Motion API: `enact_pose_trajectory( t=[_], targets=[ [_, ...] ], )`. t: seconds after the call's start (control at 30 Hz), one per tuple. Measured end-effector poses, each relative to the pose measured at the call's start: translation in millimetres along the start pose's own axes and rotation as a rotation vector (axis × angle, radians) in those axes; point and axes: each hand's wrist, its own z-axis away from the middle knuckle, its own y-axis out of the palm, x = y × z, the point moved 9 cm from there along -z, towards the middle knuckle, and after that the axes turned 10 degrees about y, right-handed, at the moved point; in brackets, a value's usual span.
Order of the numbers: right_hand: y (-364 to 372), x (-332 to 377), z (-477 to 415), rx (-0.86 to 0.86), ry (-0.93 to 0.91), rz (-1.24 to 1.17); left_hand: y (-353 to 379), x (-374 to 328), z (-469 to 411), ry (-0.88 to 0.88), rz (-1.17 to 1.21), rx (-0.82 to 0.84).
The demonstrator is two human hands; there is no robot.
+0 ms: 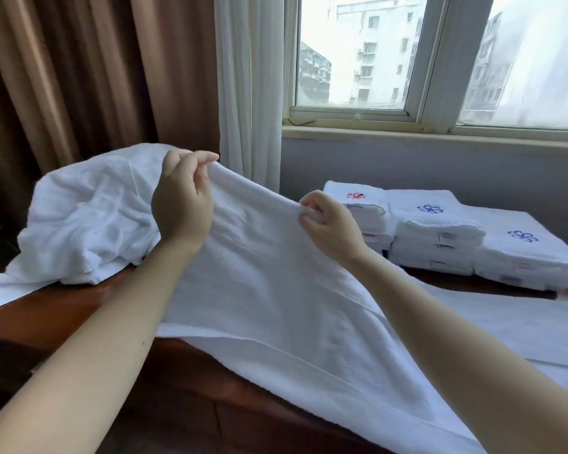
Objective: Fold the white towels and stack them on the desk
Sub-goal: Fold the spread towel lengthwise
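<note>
A large white towel [276, 306] lies spread over the dark wooden desk [63, 309], its far edge lifted off the surface. My left hand [182, 198] pinches that raised edge at the left, and my right hand [328, 221] grips the same edge further right. A crumpled pile of white towels [89, 211] sits at the back left of the desk, just behind my left hand. Folded white towels stand in stacks at the back right: one with a red emblem [358, 198] and two with blue emblems [433, 224] [522, 247].
A brown curtain [79, 77] and a white sheer curtain [248, 86] hang behind the desk. The window [374, 60] and its sill run along the back wall. The desk's front edge drops away at the lower left.
</note>
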Motion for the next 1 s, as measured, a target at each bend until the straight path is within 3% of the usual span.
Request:
enact_pose_trajectory(
  t=[0.1, 0.17, 0.47, 0.67, 0.8, 1.0],
  targets=[
    [21, -18, 0, 0.124, 0.031, 0.197, 37, 37, 23, -0.084, -0.185, 0.331],
    [19, -31, 3, 0.141, 0.063, 0.157, 49, 48, 43, -0.088, -0.243, 0.428],
    [20, -97, 55, 0.324, 0.23, 0.199, 112, 15, 155, -0.026, 0.062, 0.956],
    [31, -114, 89, 0.345, 0.229, 0.267, 113, 27, 192, -0.006, -0.124, 1.067],
    [34, -113, 96, 0.341, 0.123, 0.437, 121, 27, 192, -0.014, -0.141, 1.145],
    [21, -128, 83, 0.369, 0.103, 0.475, 135, 19, 186, -0.024, -0.111, 1.167]
  ],
)
